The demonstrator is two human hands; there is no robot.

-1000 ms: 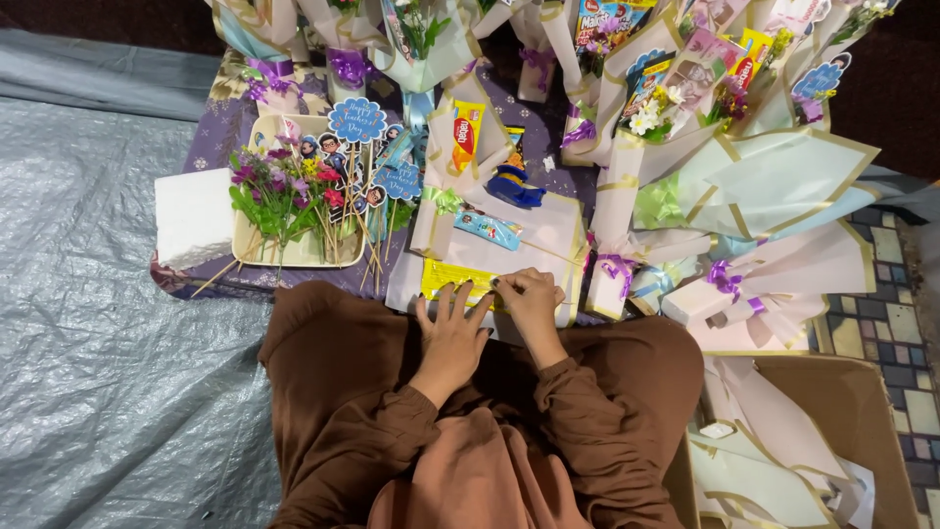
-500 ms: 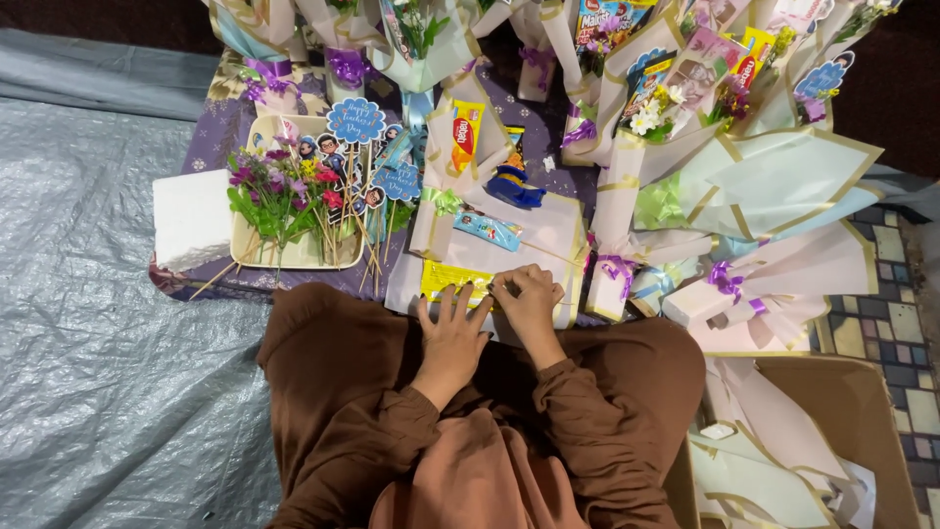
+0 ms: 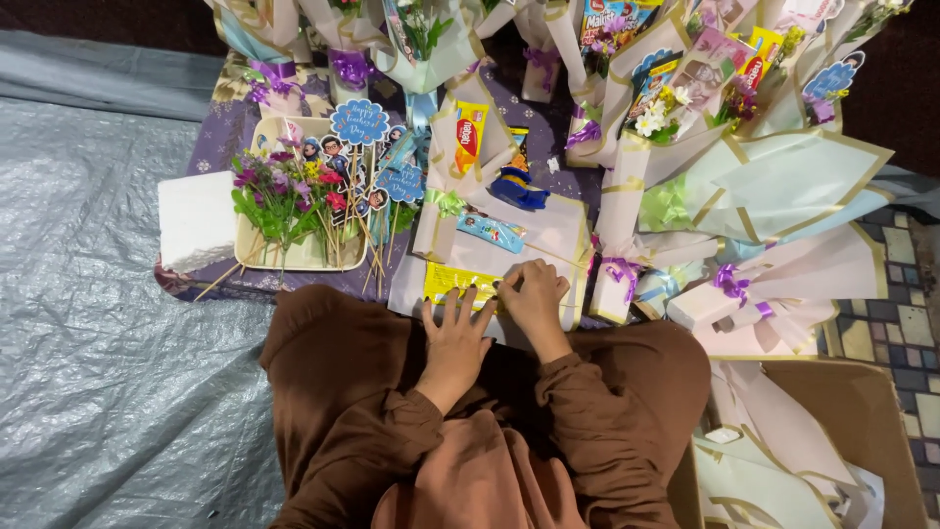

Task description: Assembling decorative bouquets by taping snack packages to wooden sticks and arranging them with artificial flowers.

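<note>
A yellow snack packet (image 3: 452, 284) lies on cream wrapping paper (image 3: 548, 235) just in front of my knees. My left hand (image 3: 458, 338) rests flat on the packet's near edge with fingers spread. My right hand (image 3: 534, 294) is curled at the packet's right end and pinches a thin wooden stick against it. A blue snack packet (image 3: 490, 232) lies on the same paper a little farther away. Brown sleeves cover both my arms.
A cream tray (image 3: 299, 257) of small artificial flowers and paper toppers on sticks stands at left, beside a white foam block (image 3: 196, 220). Several wrapped snack bouquets (image 3: 685, 108) crowd the back and right. A cardboard box (image 3: 832, 431) sits at lower right. Grey tarpaulin (image 3: 88, 343) covers the floor at left.
My right hand has shifted slightly at the packet's right end. My left hand stays pressed on the yellow packet.
</note>
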